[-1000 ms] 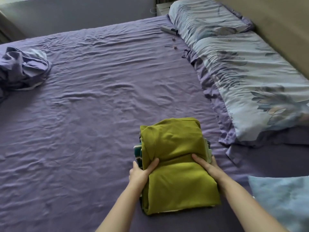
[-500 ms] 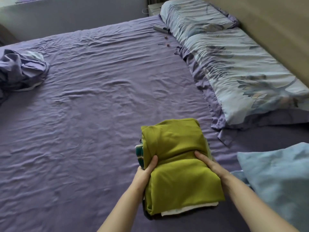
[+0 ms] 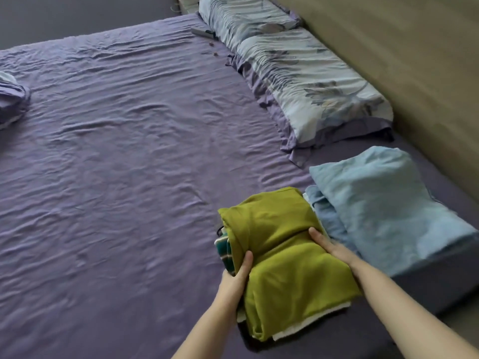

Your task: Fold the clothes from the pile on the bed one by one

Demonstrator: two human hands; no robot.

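Observation:
A stack of folded clothes (image 3: 282, 265) with an olive-green garment on top is held above the near right part of the purple bed (image 3: 124, 161). White and teal-striped layers show at the stack's edges. My left hand (image 3: 237, 274) grips its left side, thumb on top and fingers underneath. My right hand (image 3: 328, 246) grips its right side the same way. The stack's far end leans against a light blue pillow (image 3: 388, 208).
Two floral pillows (image 3: 311, 81) lie along the headboard (image 3: 388, 55) on the right. A crumpled purple bundle (image 3: 11, 102) sits at the far left edge. A small dark object (image 3: 203, 33) and small bits lie near the far pillow. The bed's near edge runs below my arms.
My hands have carried the stack to the right, against the blue pillow, and its near end has risen off the sheet. My view has swung right.

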